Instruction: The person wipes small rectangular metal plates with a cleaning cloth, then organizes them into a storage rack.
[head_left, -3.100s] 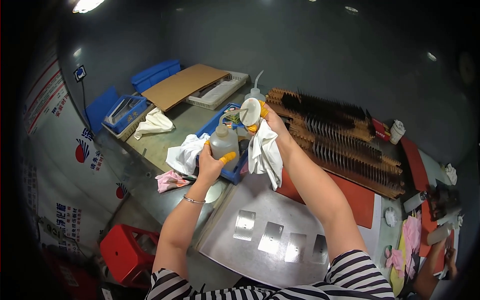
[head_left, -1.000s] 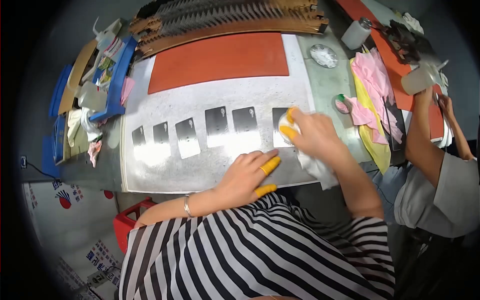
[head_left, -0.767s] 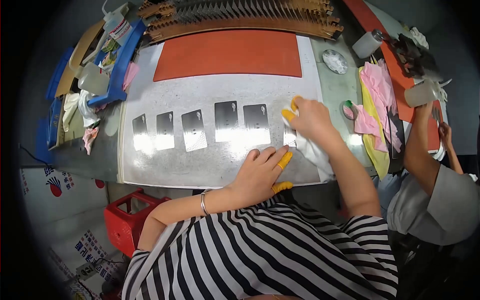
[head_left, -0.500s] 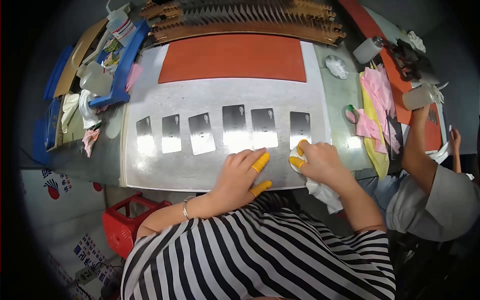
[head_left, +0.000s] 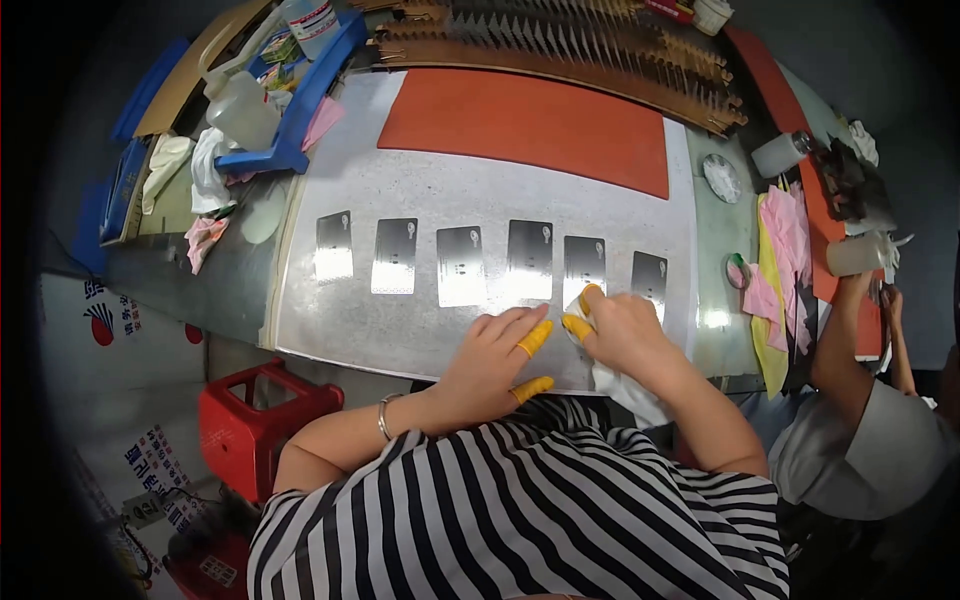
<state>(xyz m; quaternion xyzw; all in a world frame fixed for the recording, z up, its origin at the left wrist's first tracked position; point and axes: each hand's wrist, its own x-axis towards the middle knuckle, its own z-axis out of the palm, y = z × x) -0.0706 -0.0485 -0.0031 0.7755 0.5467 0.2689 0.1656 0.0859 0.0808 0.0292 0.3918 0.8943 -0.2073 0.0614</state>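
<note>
Several dark, shiny, card-like plates lie in a row on the grey work surface [head_left: 335,325]. My right hand [head_left: 635,340] grips a bunched white cloth [head_left: 635,398] with thumb and forefinger, pressing it on the lower edge of the fifth plate [head_left: 584,260] from the left. My left hand [head_left: 480,365] rests open with fingers stretched, just below the third plate [head_left: 461,268] and the fourth plate [head_left: 530,260]. It holds nothing. Yellow finger cots cover the thumb and forefinger of both hands. The sixth plate [head_left: 650,275] lies beyond my right hand.
An orange-red mat [head_left: 525,125] lies behind the plates, before a slotted rack [head_left: 570,55]. A blue tray [head_left: 335,75] with bottles stands left; pink cloths [head_left: 790,240] hang right. A red stool [head_left: 225,425] is lower left. A co-worker's grey sleeve [head_left: 870,440] is at right.
My right hand and the cloth have moved from the sixth plate to the fifth. My left hand has shifted left along the row. The whole view has turned slightly.
</note>
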